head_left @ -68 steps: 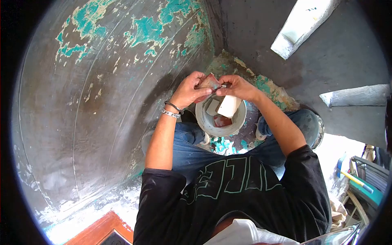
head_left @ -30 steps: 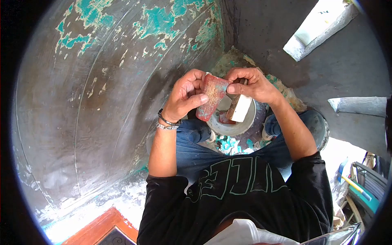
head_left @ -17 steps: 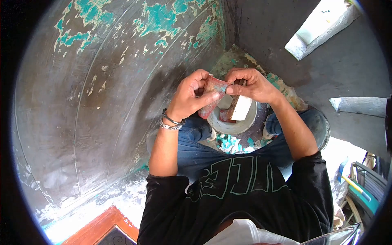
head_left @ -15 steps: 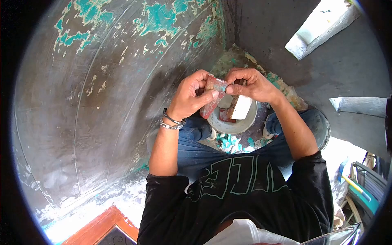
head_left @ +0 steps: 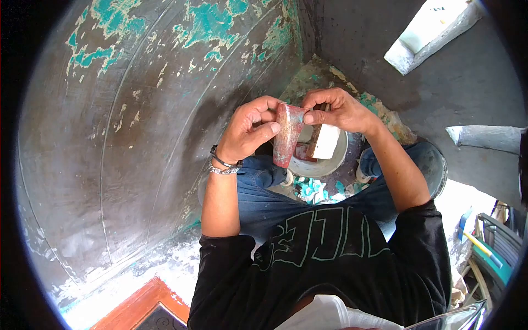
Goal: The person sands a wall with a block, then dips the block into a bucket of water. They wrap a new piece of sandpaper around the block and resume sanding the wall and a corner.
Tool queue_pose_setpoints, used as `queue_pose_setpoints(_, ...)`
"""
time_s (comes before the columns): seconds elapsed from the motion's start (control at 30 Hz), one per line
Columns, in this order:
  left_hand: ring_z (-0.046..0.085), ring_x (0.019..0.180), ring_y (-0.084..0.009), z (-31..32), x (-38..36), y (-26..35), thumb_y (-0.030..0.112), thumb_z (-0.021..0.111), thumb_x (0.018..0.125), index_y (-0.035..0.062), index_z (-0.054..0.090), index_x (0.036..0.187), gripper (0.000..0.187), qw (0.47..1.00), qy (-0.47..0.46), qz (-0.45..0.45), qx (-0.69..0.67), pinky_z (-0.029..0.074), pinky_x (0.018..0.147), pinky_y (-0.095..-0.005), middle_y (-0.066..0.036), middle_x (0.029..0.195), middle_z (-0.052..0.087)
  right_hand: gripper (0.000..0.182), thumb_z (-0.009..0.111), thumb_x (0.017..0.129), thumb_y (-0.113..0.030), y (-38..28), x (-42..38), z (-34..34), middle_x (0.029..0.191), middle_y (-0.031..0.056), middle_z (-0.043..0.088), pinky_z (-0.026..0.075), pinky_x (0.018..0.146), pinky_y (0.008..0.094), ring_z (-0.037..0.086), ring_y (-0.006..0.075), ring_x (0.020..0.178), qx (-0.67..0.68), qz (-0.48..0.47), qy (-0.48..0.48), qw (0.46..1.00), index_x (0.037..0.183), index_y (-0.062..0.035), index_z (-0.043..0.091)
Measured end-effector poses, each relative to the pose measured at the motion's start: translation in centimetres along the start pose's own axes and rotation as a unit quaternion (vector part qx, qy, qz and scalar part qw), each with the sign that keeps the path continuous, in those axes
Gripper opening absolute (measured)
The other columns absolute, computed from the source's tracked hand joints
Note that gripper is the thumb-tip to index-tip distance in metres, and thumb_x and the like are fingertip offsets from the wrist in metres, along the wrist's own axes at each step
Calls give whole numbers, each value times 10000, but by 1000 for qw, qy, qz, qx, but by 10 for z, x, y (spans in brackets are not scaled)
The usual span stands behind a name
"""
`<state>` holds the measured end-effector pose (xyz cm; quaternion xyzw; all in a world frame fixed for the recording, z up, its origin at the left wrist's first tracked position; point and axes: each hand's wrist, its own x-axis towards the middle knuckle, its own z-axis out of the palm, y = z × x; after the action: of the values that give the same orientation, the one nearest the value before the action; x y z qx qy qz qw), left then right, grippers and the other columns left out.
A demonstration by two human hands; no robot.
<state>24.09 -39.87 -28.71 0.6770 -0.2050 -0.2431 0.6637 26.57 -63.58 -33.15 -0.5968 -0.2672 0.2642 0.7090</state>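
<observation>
A worn, reddish piece of sandpaper point(head_left: 288, 137), curved along its length and smeared with whitish and teal residue, hangs in front of me. My left hand point(head_left: 250, 129) pinches its left side, thumb on the face and fingers behind. At the upper right corner, the thumb and index finger of my right hand point(head_left: 344, 111) grip it. Just beneath the right hand is a block with a white face point(head_left: 328, 142) and a brown side, overlapping the pale round bucket point(head_left: 322, 171). Inside the bucket lies another reddish piece point(head_left: 303, 152), partly hidden.
Teal and white paint flakes point(head_left: 318, 190) litter the floor between my feet. A grey wall point(head_left: 159, 137) with peeling teal patches rises on the left. White ledges point(head_left: 426, 38) jut from the right wall. A dark tub point(head_left: 434, 173) stands beside my right leg.
The sandpaper has turned from a slant to nearly upright, showing more of its curved face. My left hand has shifted slightly left and down; both hands keep their hold.
</observation>
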Motion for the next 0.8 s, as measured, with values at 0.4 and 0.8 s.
queue_pose_setpoints(0.4, 594, 859, -118, 0, -1, 1, 93, 546, 803, -40, 467, 1138, 369, 1000, -11, -10, 3, 424, 805, -253, -110, 915, 650, 179, 659, 843, -176, 3, 1, -1, 844, -9, 627, 449, 696, 237, 551, 64, 792, 2, 13, -5, 1000, 942, -28, 648)
queue_pose_setpoints(0.8, 562, 830, -85, -13, 17, -22, 46, 526, 818, 21, 482, 1088, 274, 991, 121, 55, -28, 447, 747, -236, -47, 936, 597, 191, 621, 876, -241, 15, 6, -5, 799, -10, 612, 454, 625, 227, 547, 49, 729, 107, 50, 140, 983, 836, -54, 632)
